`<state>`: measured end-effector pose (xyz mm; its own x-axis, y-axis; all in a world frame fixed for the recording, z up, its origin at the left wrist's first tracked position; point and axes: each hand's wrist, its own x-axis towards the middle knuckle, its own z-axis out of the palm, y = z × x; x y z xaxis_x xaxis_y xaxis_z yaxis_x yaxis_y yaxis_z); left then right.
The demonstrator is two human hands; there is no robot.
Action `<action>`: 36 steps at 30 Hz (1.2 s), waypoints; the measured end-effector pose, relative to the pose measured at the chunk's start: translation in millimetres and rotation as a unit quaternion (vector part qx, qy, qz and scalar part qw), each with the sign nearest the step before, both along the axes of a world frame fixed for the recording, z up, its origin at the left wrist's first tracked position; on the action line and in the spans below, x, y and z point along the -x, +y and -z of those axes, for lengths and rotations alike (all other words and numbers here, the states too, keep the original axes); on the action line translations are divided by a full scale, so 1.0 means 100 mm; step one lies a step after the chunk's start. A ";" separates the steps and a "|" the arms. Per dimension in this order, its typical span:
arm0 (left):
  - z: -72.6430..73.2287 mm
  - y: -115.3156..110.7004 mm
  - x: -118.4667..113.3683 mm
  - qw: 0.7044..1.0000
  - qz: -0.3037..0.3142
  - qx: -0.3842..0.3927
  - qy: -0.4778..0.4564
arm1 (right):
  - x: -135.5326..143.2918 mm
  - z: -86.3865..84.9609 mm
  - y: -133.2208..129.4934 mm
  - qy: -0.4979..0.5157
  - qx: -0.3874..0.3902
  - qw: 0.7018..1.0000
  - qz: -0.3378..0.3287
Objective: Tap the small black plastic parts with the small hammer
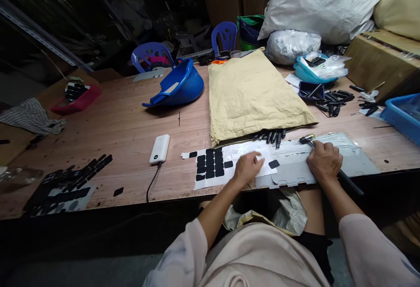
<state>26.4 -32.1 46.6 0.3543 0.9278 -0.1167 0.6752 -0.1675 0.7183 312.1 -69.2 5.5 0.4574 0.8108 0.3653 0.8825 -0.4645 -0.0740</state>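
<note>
My right hand (324,160) is wrapped round the dark handle of a hammer (349,182), whose head rests on a grey board (348,151) near the table's front edge. Over a white sheet (239,152), my left hand (248,167) has its thumb and index finger bent toward each other; whether anything small is between them cannot be made out. A single black pad (274,164) lies between my hands. Left of my left hand, rows of black pads (210,163) cover part of the sheet.
Behind the sheet lies a large tan sack (252,94) with black pieces (278,138) at its front edge. A white power bank (159,148) with a cable and a blue basin (187,83) stand leftward. A blue tray (403,114) is at the right.
</note>
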 end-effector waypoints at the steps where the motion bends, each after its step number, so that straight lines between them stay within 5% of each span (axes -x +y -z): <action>1: -0.02 0.21 -0.08 0.998 -0.047 -0.048 0.012 | 0.00 0.00 0.00 0.000 0.001 1.000 0.000; 4: 0.01 0.67 -0.26 0.987 -0.103 -0.107 0.065 | 0.01 -0.01 0.00 0.002 0.007 1.000 0.000; 8: 0.05 0.83 -0.34 0.982 -0.091 -0.081 0.145 | 0.02 -0.04 0.00 0.001 0.012 1.000 0.003; 14: 0.09 0.53 0.02 0.986 -0.091 -0.087 0.112 | 0.02 -0.03 0.00 0.006 0.011 1.000 0.002; 21: 0.36 0.07 0.31 0.992 -0.009 -0.127 0.012 | 0.00 -0.02 0.00 0.026 -0.008 1.000 0.001; 36: 0.41 0.10 0.23 0.996 0.004 -0.091 -0.002 | 0.06 -0.17 -0.08 0.141 -0.051 0.989 0.013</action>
<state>3.9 -22.2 5.9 0.3617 0.9307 0.0549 0.6713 -0.3008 0.6774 306.5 -76.8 22.9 0.5731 0.7628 0.2994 0.8076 -0.4639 -0.3641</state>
